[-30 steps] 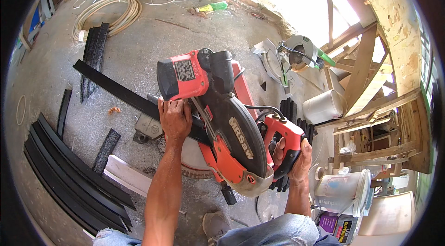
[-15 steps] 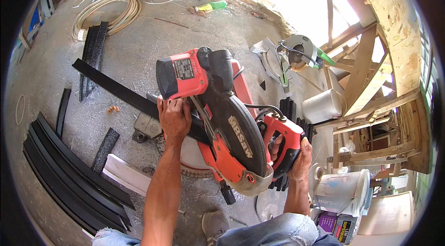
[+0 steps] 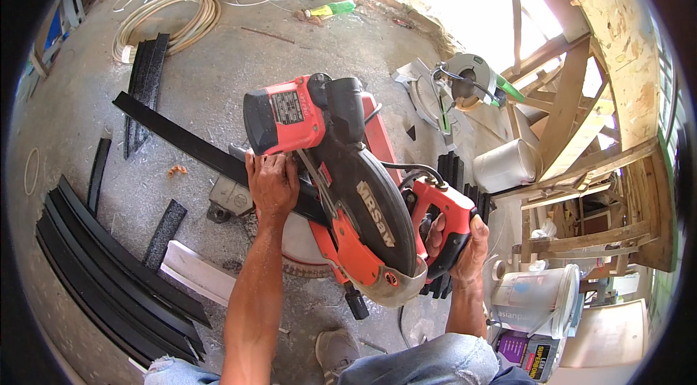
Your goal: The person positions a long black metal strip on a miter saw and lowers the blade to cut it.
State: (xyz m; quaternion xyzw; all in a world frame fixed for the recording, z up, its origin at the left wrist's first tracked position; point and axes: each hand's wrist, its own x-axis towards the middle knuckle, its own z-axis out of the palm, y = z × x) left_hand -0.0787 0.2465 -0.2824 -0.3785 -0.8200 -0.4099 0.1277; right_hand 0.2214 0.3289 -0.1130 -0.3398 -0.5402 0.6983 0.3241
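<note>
A red and black miter saw [image 3: 356, 196] stands on the floor in front of me. My right hand [image 3: 472, 247] is closed around its red and black handle [image 3: 451, 214], fingers passing through the loop. A long black strip of molding [image 3: 181, 137] lies across the saw's base and sticks out to the upper left. Just below the red motor housing, my left hand [image 3: 273, 185] grips this molding, fingers bent over it. The blade guard hides the molding's right end and the blade.
Several long black moldings [image 3: 109, 269] lie at the left, with a white piece [image 3: 196, 272] beside them. A coiled hose [image 3: 170, 26] rests at the back. To the right are a second, green-grey miter saw [image 3: 465, 84], white buckets [image 3: 534, 301] and timber framing [image 3: 573, 109].
</note>
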